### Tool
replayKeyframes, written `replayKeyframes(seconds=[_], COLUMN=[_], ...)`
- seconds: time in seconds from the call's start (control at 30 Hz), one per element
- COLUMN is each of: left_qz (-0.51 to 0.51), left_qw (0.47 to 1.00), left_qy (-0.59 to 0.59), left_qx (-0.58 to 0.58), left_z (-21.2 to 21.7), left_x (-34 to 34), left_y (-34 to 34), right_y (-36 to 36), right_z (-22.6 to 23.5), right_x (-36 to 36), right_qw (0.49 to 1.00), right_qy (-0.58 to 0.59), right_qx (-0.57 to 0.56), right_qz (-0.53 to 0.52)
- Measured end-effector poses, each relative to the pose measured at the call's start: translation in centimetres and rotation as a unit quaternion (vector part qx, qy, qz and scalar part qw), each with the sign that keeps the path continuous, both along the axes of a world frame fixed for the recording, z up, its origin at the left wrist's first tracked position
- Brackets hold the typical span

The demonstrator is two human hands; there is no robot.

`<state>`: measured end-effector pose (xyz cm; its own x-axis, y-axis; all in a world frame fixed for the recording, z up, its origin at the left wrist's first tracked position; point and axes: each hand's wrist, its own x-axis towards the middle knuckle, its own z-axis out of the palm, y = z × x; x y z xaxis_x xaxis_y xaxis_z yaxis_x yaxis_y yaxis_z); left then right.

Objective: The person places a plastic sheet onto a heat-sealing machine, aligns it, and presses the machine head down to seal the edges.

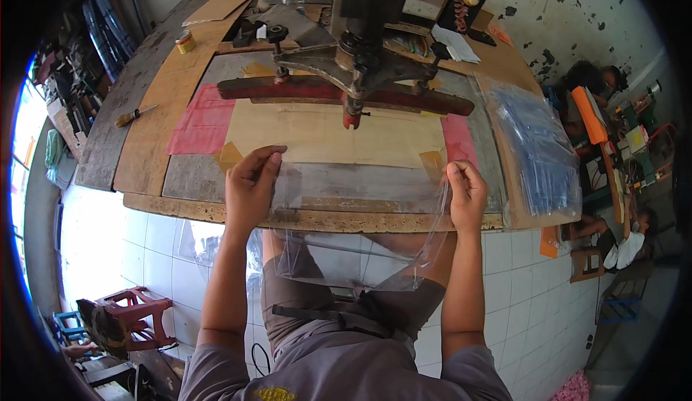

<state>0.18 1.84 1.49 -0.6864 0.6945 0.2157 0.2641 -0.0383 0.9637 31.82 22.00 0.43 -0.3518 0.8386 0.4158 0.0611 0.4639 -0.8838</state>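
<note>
From where I stand, the left grip (249, 184) and the right grip (467, 195) each pinch one side of a clear plastic sheet (360, 221), which crosses the surface's (176, 205) near edge and droops past it. Bluish plastic (537, 152) lies along the right edge.

**Uneven Daylight: Left Side Overexposed, Right Side Dim**

Daylight entered from the left, where the opening (23, 170) glared white with a blue fringe. The floor (90, 246) beside it was burnt out, its tile lines lost; farther right they read clearly. The tabletop (194, 177) received soft, moderate light. The press (355, 62) appeared dark against the pale wall (555, 11). Reflections streaked the clear plastic sheet (360, 275), making its outline hard to trace, and whitish sheen covered the bags (537, 152). Both the left hand (249, 184) and right hand (467, 193) were reasonably sharp. Fisheye distortion bowed the table's front edge; black vignetting closed the corners.
</note>
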Motion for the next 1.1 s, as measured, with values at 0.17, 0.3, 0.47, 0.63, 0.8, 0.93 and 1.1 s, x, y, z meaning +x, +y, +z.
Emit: replayKeyframes(seconds=[0.17, 0.3, 0.47, 0.63, 0.8, 0.93, 1.1], left_qz=[-0.012, -0.049, -0.039, -0.062, -0.080, -0.083, -0.074], left_qw=[0.999, 0.987, 0.974, 0.963, 0.961, 0.962, 0.963], left_qy=[0.037, 0.071, 0.137, 0.175, 0.136, 0.123, 0.102], left_qx=[-0.033, -0.134, -0.175, -0.196, -0.227, -0.230, -0.239], left_z=[0.1, 0.2, 0.8, 1.2, 1.6, 1.9, 1.9], left_x=[-2.5, -6.0, -7.5, -7.9, -7.8, -7.6, -7.4], left_y=[1.1, 3.8, 5.9, 6.4, 6.4, 6.4, 6.5], right_y=[1.9, 5.6, 7.9, 6.5, 5.6, 6.1, 5.9], right_z=[2.8, 1.8, 0.6, 1.4, 2.1, 1.3, 2.1], right_x=[-1.7, -4.1, -6.4, -7.5, -8.0, -7.5, -6.8], right_qw=[0.996, 0.983, 0.960, 0.957, 0.939, 0.939, 0.942], right_qy=[-0.086, -0.180, -0.276, -0.278, -0.324, -0.309, -0.319], right_qx=[-0.033, -0.034, 0.028, 0.044, 0.087, 0.142, 0.102], right_qz=[0.008, 0.007, -0.028, -0.062, -0.076, -0.046, -0.002])
